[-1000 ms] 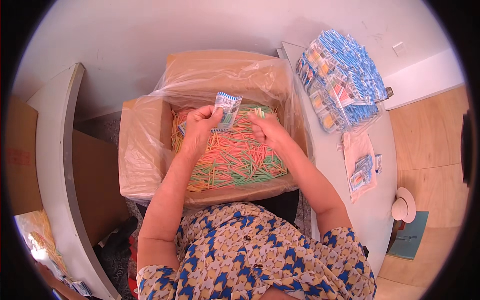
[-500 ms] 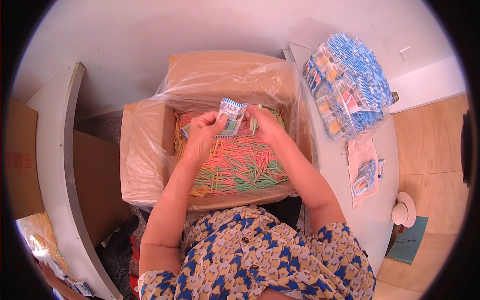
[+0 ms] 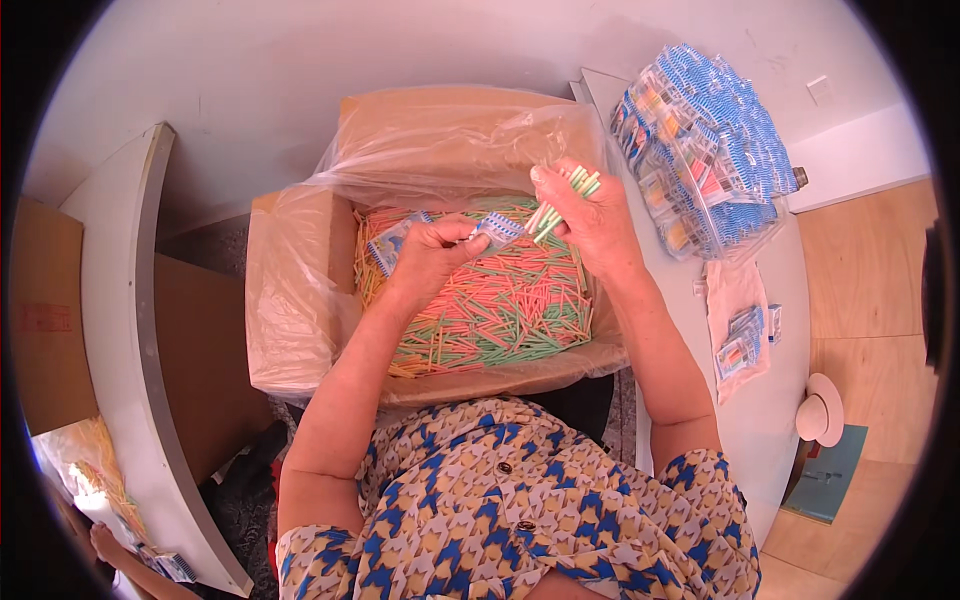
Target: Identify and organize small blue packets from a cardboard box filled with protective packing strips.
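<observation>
My left hand [image 3: 430, 262] pinches a small clear packet [image 3: 499, 229] with a blue-striped edge over the box. Close to its right, my right hand [image 3: 602, 225] is closed around a small bunch of thin sticks [image 3: 581, 184], pale green and whitish, whose ends stick out past the fingers. Below both hands a cardboard box [image 3: 290, 290], lined with clear plastic, holds loose pink, green and yellow sticks [image 3: 500, 315]. Another blue-edged packet [image 3: 386, 250] lies on these sticks, beside my left hand and partly behind it.
On the right-hand table [image 3: 690, 400] stands a clear tub [image 3: 705, 215] heaped with blue-edged packets. Nearer lies a pink cloth [image 3: 727, 375] with a few packets [image 3: 742, 342]. A white table [image 3: 110, 300] is at the left, where another person's hand [image 3: 108, 545] shows.
My right hand has moved up and away from the packet, showing the sticks in its grip. The packet in my left hand has tilted down, and the packet on the sticks shows more.
</observation>
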Demonstrator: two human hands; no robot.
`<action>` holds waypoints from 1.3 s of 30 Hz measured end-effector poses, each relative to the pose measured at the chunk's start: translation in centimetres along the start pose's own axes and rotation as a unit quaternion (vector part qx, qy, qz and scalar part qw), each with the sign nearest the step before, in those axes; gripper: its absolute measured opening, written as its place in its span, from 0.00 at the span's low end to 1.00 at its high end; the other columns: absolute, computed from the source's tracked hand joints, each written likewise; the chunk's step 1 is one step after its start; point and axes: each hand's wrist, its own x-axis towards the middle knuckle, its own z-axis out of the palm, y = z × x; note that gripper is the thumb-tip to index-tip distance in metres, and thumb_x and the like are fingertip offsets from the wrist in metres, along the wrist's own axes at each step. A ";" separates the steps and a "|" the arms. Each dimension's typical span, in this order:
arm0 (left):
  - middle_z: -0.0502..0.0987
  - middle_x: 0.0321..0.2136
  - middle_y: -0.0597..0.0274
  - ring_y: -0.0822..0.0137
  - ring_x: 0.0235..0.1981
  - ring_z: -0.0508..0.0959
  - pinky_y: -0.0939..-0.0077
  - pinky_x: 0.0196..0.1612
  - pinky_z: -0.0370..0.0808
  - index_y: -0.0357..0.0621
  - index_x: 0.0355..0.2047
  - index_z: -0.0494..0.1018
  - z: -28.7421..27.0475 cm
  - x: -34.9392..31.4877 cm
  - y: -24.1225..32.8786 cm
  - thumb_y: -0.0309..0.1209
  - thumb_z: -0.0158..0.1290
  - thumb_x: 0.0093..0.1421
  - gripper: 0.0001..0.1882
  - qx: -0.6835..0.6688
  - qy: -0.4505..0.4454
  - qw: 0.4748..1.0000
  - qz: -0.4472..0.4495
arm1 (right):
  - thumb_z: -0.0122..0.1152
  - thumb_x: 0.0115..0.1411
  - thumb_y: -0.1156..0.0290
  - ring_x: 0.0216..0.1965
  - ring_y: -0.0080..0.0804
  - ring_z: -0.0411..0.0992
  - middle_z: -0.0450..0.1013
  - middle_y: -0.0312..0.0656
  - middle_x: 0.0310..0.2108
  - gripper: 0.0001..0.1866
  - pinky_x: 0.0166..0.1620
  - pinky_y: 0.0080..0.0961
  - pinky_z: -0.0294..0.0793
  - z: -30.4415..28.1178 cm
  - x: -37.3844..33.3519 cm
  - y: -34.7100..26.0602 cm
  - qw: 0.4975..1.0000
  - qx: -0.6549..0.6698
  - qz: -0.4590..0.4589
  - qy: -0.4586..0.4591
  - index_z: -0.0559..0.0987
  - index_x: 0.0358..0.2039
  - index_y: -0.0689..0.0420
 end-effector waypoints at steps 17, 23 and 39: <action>0.79 0.35 0.67 0.77 0.36 0.74 0.81 0.43 0.73 0.39 0.38 0.80 0.7 -0.6 1.5 0.25 0.56 0.58 0.08 -0.043 -0.053 0.997 -0.049 | 0.67 0.53 0.66 0.20 0.13 0.62 0.68 0.30 0.18 0.12 0.22 0.16 0.61 1.7 -0.1 0.6 0.982 -0.172 -0.067 -0.032 0.76 0.22 0.59; 0.79 0.33 0.69 0.79 0.35 0.73 0.81 0.41 0.72 0.39 0.39 0.79 0.6 -0.7 1.3 0.28 0.55 0.60 0.09 -0.081 -0.052 0.994 -0.042 | 0.70 0.48 0.71 0.22 0.13 0.62 0.68 0.29 0.22 0.11 0.25 0.15 0.62 1.2 -1.0 0.3 0.969 -0.189 -0.153 -0.048 0.76 0.28 0.60; 0.79 0.33 0.69 0.78 0.35 0.74 0.82 0.42 0.72 0.37 0.39 0.78 1.5 -0.8 0.4 0.29 0.53 0.62 0.10 -0.055 -0.065 0.996 -0.020 | 0.55 0.62 0.69 0.42 0.24 0.71 0.77 0.39 0.36 0.11 0.43 0.23 0.71 -0.4 -3.2 2.5 0.989 -0.044 -0.140 -0.026 0.80 0.40 0.62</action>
